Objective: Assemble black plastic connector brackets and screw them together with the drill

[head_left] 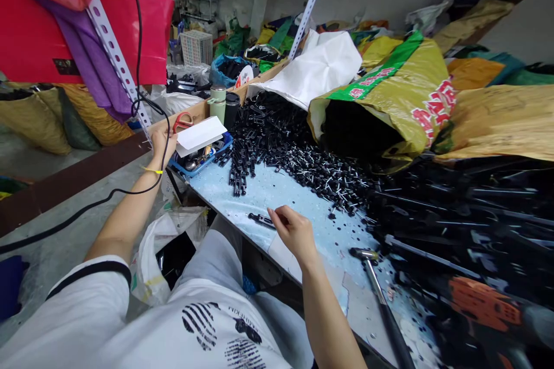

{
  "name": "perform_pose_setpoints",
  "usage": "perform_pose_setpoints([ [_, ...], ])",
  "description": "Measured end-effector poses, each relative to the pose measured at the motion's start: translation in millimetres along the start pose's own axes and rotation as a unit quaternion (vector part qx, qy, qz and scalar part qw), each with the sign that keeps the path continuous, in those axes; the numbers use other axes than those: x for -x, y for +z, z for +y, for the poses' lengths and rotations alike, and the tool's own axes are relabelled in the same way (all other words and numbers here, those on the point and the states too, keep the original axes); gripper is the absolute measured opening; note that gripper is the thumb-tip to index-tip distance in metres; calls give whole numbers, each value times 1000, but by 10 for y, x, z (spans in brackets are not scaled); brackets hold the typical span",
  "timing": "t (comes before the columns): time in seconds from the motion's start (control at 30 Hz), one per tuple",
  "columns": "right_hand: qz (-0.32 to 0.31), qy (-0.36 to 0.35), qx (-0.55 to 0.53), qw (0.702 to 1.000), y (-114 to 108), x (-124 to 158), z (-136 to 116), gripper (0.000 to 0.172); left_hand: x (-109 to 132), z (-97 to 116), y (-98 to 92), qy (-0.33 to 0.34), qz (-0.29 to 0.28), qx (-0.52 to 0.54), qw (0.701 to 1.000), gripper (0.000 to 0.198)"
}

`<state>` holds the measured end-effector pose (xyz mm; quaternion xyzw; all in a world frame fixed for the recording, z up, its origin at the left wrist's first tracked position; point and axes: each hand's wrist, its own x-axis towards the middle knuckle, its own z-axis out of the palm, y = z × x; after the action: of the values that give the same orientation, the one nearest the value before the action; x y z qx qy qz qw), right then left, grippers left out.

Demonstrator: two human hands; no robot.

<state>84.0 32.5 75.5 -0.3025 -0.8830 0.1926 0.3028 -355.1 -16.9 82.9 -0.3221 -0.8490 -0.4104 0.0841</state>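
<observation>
My left hand (163, 145) reaches to the near end of a blue tray (194, 170), beside the red handles of a pair of scissors (183, 121) and a folded white paper (201, 136). Its fingers are curled, and what they grip, if anything, is hidden. My right hand (296, 233) is over the light-blue tabletop, thumb and forefinger pinched together. Anything between these fingertips is too small to make out. A narrow black plastic part (261, 220) lies just left of the fingertips; I cannot tell whether they touch it.
A heap of black parts (277, 132) and metal-pinned pieces (335, 176) covers the table's back. A hammer (374, 282) and an orange-black power drill (485, 302) lie at right. An open yellow sack (389, 92) stands behind. A black cable (139, 40) hangs across my left arm.
</observation>
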Motion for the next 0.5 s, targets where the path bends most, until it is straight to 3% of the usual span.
perform_pose_setpoints([
  [0.1,-10,3,-1,1000,12,15,13,30,230,16,-6,-1,-2,-47,999,38],
  [0.2,-18,4,-1,1000,14,24,29,31,543,34,30,61,36,-130,989,36],
  [0.27,-19,6,2,1000,20,22,32,31,722,78,97,112,-19,-172,979,33],
  [0.37,-27,6,5,1000,31,11,14,32,856,204,241,150,-169,-224,948,33],
  [0.5,-32,9,4,999,32,12,-28,34,798,399,402,97,-238,-307,916,38],
])
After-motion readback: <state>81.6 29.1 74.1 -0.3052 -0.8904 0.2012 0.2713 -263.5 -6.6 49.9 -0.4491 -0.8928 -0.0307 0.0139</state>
